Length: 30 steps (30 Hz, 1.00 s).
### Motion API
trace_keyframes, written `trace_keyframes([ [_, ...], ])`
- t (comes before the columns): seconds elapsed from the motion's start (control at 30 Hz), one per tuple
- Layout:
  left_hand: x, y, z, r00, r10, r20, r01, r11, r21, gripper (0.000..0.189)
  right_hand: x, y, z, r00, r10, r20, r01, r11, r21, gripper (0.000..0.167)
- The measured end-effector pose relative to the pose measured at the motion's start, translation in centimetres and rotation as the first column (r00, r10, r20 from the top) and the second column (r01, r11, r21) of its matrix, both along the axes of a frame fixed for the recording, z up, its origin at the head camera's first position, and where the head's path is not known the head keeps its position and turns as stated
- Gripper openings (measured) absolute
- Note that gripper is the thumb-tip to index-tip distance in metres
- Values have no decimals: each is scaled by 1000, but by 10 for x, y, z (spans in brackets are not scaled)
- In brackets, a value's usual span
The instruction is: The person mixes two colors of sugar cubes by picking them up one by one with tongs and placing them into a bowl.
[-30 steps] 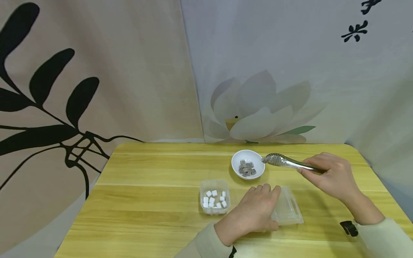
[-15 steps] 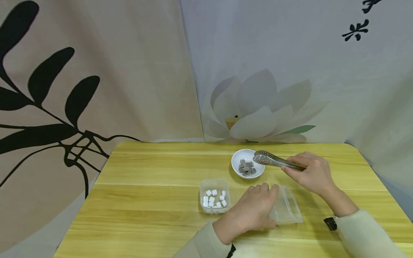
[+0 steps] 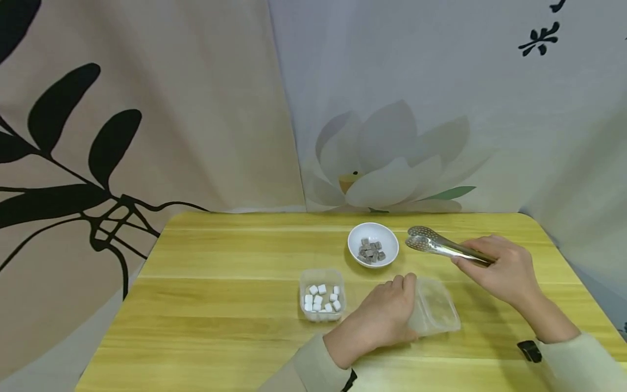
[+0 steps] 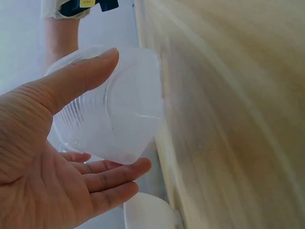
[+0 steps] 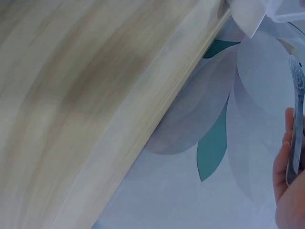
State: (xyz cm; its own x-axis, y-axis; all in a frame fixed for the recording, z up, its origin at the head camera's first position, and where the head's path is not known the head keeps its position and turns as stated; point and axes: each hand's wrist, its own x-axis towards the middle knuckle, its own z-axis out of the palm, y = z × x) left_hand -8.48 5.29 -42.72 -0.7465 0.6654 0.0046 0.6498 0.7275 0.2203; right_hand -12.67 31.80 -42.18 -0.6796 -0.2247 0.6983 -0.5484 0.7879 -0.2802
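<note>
My left hand [image 3: 387, 313] grips a clear plastic container [image 3: 436, 307] by its near-left side, thumb on one side and fingers on the other. In the left wrist view the container [image 4: 128, 109] is tilted just above the table, its walls see-through and nothing visible in it. My right hand [image 3: 504, 267] holds metal tongs [image 3: 441, 245] with perforated ends, which point left, apart from each other with nothing between them. Left of the tongs stands a white bowl [image 3: 352, 242] with several grey cubes [image 3: 370, 251]. In the right wrist view the tongs [image 5: 297, 119] lie along the curled fingers.
To the left of my left hand, a second clear plastic box [image 3: 321, 275] holds several white cubes [image 3: 318, 299]. Everything is on a wooden table [image 3: 220, 305], whose far edge meets a printed curtain [image 3: 220, 109].
The tongs first moved left over the bowl's rim, then drew back right, their ends now spread and empty. The container in my left hand has tipped a little. The head view has shifted slightly.
</note>
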Motion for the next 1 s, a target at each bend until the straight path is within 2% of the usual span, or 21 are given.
trace_keyframes([
  [0.2,1,4,-4,996,28,82,-31,999,29,95,9,11,-1,999,17,-37,-18,1000,-12,29],
  [0.4,2,9,-7,993,75,92,-73,997,-22,91,15,9,0,999,33,-43,-33,999,-14,28],
  [0.6,4,8,-5,986,110,125,-108,994,-22,91,19,4,5,997,59,-48,-60,998,-19,29],
  [0.8,5,1,-3,992,93,82,-92,996,-13,74,21,1,10,994,85,-70,-88,996,-33,32],
  [1.0,12,-10,3,997,71,30,-70,997,-28,64,23,-3,11,991,102,-82,-109,991,-78,35],
])
